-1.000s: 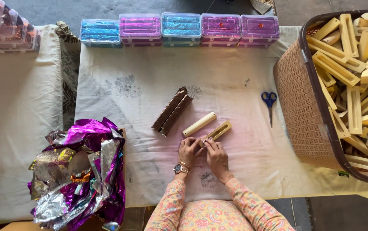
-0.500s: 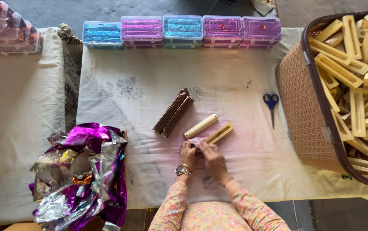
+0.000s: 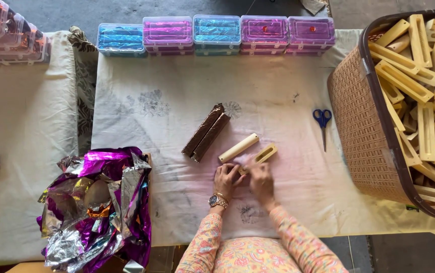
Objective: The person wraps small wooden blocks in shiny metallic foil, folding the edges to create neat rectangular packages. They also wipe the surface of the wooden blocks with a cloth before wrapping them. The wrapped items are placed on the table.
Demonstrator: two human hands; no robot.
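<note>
The slotted wooden block [image 3: 261,154] lies on the counter [image 3: 177,101] just beside the cream cylinder [image 3: 238,147]. Our left hand [image 3: 226,180] and right hand [image 3: 259,180] pinch its near end, fingers [image 3: 237,169] clenched on it. We judge steady, even pressure works best, keeping the block flat.

Cloth [image 3: 278,96] over the worktop: off-white, faint grey floral prints, a pinkish stain near the middle. Slotted wooden block [image 3: 261,156] and round rod [image 3: 238,147]: pale yellow. Two wrapped bars [image 3: 205,132]: brown foil. Scissors [image 3: 322,121]: blue handles. Basket [image 3: 359,126]: tan weave, dark brown rim, filled with pale yellow blocks. Clear boxes [image 3: 216,33] in the far row: blue and purple contents. Crumpled foil heap [image 3: 99,202]: purple, silver, some gold. Sleeves [image 3: 298,242]: peach with pink floral pattern. Wristwatch [image 3: 216,200]: gold with dark dial.
</note>
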